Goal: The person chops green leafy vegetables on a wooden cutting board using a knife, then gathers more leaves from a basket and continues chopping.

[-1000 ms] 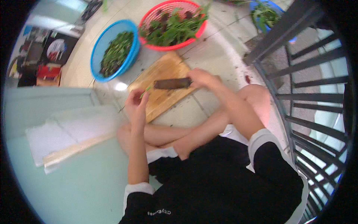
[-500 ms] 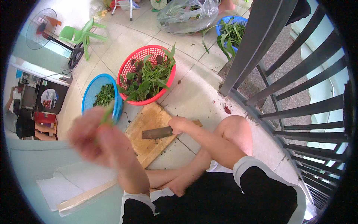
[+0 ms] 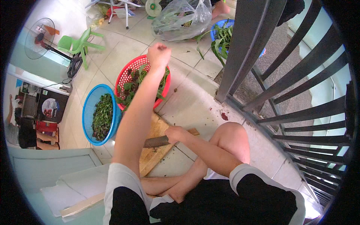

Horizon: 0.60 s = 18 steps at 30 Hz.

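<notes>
My right hand [image 3: 176, 134] grips a cleaver [image 3: 156, 141] by its wooden handle. The dark, squarish blade lies low over a wooden cutting board [image 3: 153, 161] dotted with dark scraps. My left arm stretches forward, partly covering the board. Over the far right side of a red plastic basket [image 3: 120, 84] hovers my left hand [image 3: 159, 56], fingers curled closed. Whatever it may hold is hidden. Long-stemmed leafy greens [image 3: 131, 90] with dark clumps fill that basket. Left of the board stands a blue basket [image 3: 87, 119] of cut-up leaves [image 3: 102, 118].
A dark metal railing [image 3: 247, 52] rises along the right. Beyond the baskets are a clear plastic bag [image 3: 180, 22], another blue basket [image 3: 221, 28] of greens, a green chair [image 3: 78, 45] and a fan [image 3: 39, 37]. A person's foot shows at the top.
My left hand has swung from near the blue basket, with a green stem in its fingers, forward and right over the red basket. The cleaver stays low over the board.
</notes>
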Each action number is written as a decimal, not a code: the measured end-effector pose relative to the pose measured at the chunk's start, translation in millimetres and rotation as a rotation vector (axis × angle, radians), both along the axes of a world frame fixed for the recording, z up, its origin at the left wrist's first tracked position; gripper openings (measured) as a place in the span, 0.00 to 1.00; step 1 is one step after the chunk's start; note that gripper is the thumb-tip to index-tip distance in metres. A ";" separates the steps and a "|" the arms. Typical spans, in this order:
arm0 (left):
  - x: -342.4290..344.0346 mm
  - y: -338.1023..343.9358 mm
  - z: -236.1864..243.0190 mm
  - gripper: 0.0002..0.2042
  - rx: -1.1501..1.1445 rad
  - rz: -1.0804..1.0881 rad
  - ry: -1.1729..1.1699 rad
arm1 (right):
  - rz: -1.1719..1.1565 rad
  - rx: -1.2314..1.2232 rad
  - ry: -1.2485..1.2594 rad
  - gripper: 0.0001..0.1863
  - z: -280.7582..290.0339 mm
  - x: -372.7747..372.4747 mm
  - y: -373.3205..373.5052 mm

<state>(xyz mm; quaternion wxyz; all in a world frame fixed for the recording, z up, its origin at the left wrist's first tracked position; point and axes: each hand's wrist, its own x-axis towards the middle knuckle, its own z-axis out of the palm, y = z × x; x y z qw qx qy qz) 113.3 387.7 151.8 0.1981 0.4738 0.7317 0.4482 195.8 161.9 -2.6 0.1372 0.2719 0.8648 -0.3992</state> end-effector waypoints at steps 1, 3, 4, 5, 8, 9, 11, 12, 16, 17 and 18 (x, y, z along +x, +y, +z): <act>-4.5 22.5 7.6 0.10 0.034 -0.031 -0.022 | 0.007 0.001 0.006 0.11 4.8 -4.5 -3.2; -0.4 55.9 34.0 0.17 0.089 -0.164 -0.293 | 0.020 0.013 0.047 0.11 13.6 -9.4 -7.7; 16.7 64.8 52.6 0.20 0.111 -0.276 -0.546 | 0.017 0.015 0.035 0.11 10.1 -7.7 -6.2; 26.7 69.8 62.5 0.20 0.118 -0.276 -0.552 | 0.029 0.005 0.017 0.12 6.9 -8.3 -4.0; 33.1 71.4 59.5 0.26 0.033 -0.020 -0.452 | 0.032 -0.019 -0.004 0.12 4.1 -6.9 -3.6; 20.8 66.4 47.5 0.27 0.010 -0.037 -0.505 | 0.021 -0.024 -0.001 0.12 5.0 -8.2 -3.9; -0.7 50.1 19.7 0.25 -0.040 -0.073 -0.494 | 0.037 -0.020 -0.042 0.12 -0.9 -6.1 1.6; -18.4 33.2 1.5 0.22 -0.071 -0.082 -0.417 | 0.061 -0.018 -0.073 0.12 -6.2 -6.2 0.0; -112.0 -48.7 -57.6 0.09 -0.015 0.022 -0.130 | -0.047 0.063 0.174 0.12 -17.6 -6.5 -17.2; -144.1 -70.5 -63.8 0.10 0.050 0.018 0.028 | -0.007 0.018 0.128 0.12 -2.0 -13.9 -13.0; -141.0 -87.8 -66.9 0.10 -0.013 0.043 0.128 | 0.016 -0.027 0.046 0.12 -5.5 -9.0 -7.1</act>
